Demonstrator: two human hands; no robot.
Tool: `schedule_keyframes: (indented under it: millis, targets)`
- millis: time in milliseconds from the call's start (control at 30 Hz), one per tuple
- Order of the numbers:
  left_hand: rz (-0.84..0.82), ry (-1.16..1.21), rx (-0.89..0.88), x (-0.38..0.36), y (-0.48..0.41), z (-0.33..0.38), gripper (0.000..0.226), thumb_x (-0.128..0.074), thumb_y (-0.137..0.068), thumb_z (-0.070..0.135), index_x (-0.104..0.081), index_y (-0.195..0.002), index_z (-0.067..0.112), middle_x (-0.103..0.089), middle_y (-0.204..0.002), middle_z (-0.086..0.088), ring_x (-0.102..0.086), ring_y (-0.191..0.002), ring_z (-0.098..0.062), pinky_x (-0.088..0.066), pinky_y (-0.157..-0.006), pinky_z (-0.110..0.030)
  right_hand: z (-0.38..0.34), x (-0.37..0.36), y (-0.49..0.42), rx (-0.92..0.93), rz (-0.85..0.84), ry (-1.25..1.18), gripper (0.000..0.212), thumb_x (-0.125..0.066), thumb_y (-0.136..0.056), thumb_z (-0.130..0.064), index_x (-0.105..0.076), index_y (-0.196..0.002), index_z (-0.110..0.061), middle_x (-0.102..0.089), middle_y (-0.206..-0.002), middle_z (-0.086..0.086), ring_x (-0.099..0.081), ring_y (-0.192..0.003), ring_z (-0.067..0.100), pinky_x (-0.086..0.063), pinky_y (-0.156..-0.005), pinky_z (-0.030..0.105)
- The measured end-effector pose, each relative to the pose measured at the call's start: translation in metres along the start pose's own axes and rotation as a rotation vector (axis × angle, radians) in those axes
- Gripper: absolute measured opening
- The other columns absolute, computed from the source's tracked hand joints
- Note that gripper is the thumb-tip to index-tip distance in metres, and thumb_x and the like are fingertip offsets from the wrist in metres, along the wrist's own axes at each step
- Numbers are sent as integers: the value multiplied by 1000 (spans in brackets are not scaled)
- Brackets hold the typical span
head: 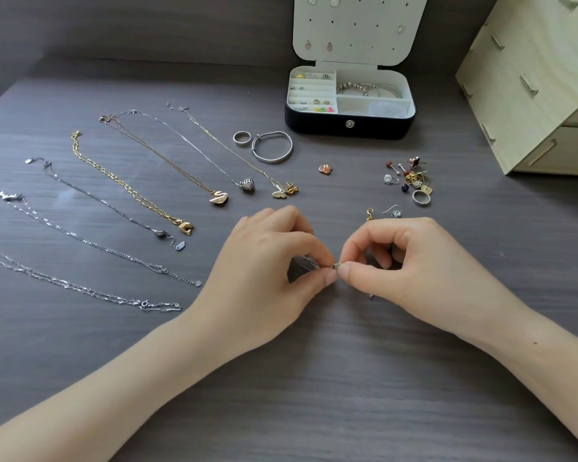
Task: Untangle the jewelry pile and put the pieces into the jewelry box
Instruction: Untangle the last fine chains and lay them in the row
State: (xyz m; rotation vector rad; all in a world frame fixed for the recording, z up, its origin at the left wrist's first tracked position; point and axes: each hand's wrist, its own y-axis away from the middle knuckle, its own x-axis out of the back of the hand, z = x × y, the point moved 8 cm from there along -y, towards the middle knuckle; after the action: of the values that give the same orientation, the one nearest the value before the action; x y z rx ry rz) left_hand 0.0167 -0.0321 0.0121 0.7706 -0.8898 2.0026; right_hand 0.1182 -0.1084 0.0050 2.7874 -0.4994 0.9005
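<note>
The grey tabletop [314,378] carries all my work. At its far edge stands the jewelry box [349,126], with the lid upright, so its compartments are ready to receive pieces. Toward the left edge the necklaces [127,188] lie stretched side by side and apart, so that they cannot tangle. The earring pile [409,180] lies toward the right edge, near the wooden drawers [531,78]. In the middle, nearer the front edge, my left hand [267,261] and right hand [411,258] meet fingertip to fingertip. Each pinches one end of a small piece [335,265] (probably an earring with its backing, but it is too small to tell). I hold it low over the tabletop, because such fine parts need both hands.
</note>
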Motion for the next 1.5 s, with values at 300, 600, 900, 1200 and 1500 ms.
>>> schedule_keyframes:
  millis: [300,600,900,1200,1500]
  targets:
    - [-146,255,137,-6,-1,-11,11,-55,-69,54,-60,-69,44,-53,-85,14,-49,-80,-10,-34,-71,-16,-3,0,0,28,-48,90,5,-64,-73,-30,-61,-69,-31,-57,-62,-23,-44,-54,6,-34,-55,16]
    - [-117,269,138,-4,0,-13,11,-57,-70,53,-61,-69,43,-54,-81,10,-50,-78,-10,-35,-69,-15,-9,2,2,165,55,43,9,-64,-78,-33,-69,-71,-30,-54,-59,-11,-47,-58,8,-34,-54,13]
    - [-132,233,99,-6,2,-10,15,-56,-73,52,-63,-73,39,-53,-85,13,-50,-78,-9,-36,-70,-15,-12,-3,-1,229,5,82,9,-60,-77,-28,-59,-70,-33,-54,-66,-15,-49,-65,16,-39,-58,21]
    - [-170,277,105,-3,3,-8,10,-53,-74,50,-60,-78,43,-53,-83,12,-49,-83,-9,-37,-74,-17,-10,-7,-4,214,-90,-91,9,-61,-77,-23,-61,-69,-26,-56,-68,3,-46,-60,17,-41,-57,32]
    - [-197,437,185,-5,-1,-12,27,-47,-77,50,-64,-72,30,-46,-72,8,-42,-68,-5,-30,-64,-12,-9,-6,-6,249,-76,-179,8,-63,-79,-24,-62,-71,-25,-55,-70,1,-44,-59,14,-37,-58,19]
